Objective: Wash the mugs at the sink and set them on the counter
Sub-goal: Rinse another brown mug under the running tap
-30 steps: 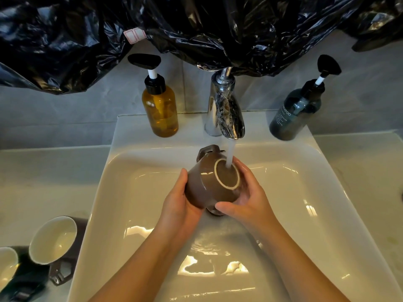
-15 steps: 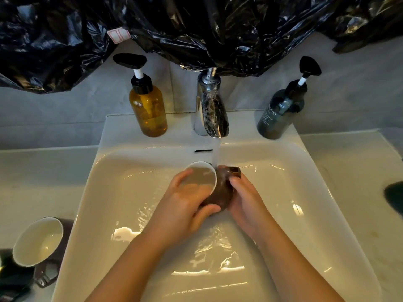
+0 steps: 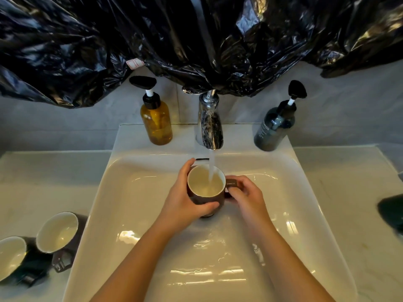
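Mugs, two: dark mug [image 3: 11,257] and grey-brown mug [image 3: 57,233], side by side on the left counter [image 3: 43,182], both apparently tipped over, pale interiors facing up and out. Whether they were washed could not be told.

Brown mug [image 3: 206,182], third: was held upright over the sink [image 3: 135,192] basin, mouth up, white inside partly filled. Left hand [image 3: 182,200] was wrapped round its body, thumb across the near wall. The right hand [image 3: 246,192] pinched the handle [image 3: 231,183].

Water stream [image 3: 211,168]: fell from the chrome faucet [image 3: 210,127] into the mug, just inside its far rim.

Handling note: the rinse was likely best done by keeping the two-handed hold firm on wet glaze, letting the mug fill, swirling, then tipping out low in the basin, rim kept off the spout.

Amber pump bottle [image 3: 157,123] and dark shampoo bottle [image 3: 274,129]: stood either side of the faucet.

Black plastic sheeting [image 3: 196,40]: hung behind.
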Action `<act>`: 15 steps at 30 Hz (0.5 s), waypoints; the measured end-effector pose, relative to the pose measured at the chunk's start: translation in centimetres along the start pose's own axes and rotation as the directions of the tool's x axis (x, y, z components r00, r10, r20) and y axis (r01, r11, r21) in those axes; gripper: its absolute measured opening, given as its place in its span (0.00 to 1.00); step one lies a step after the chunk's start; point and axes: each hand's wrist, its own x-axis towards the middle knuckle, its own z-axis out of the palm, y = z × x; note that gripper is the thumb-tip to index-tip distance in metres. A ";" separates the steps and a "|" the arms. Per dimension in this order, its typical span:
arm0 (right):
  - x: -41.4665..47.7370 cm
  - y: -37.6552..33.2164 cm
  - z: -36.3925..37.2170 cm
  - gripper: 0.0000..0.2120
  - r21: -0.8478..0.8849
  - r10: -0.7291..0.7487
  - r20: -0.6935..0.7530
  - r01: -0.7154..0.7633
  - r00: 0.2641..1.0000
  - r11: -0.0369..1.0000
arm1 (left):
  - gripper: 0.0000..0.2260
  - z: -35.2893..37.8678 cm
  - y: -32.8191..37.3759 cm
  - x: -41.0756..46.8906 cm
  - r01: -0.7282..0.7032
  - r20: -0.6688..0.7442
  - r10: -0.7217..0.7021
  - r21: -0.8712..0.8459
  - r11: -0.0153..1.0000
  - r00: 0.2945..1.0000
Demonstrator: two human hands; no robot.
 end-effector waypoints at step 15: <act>-0.5 -1.9 -2.2 0.09 -0.280 0.152 0.250 -0.079 0.956 0.957 | 0.23 -4.3 8.4 0.5 -0.235 -0.283 0.408 0.489 0.840 0.868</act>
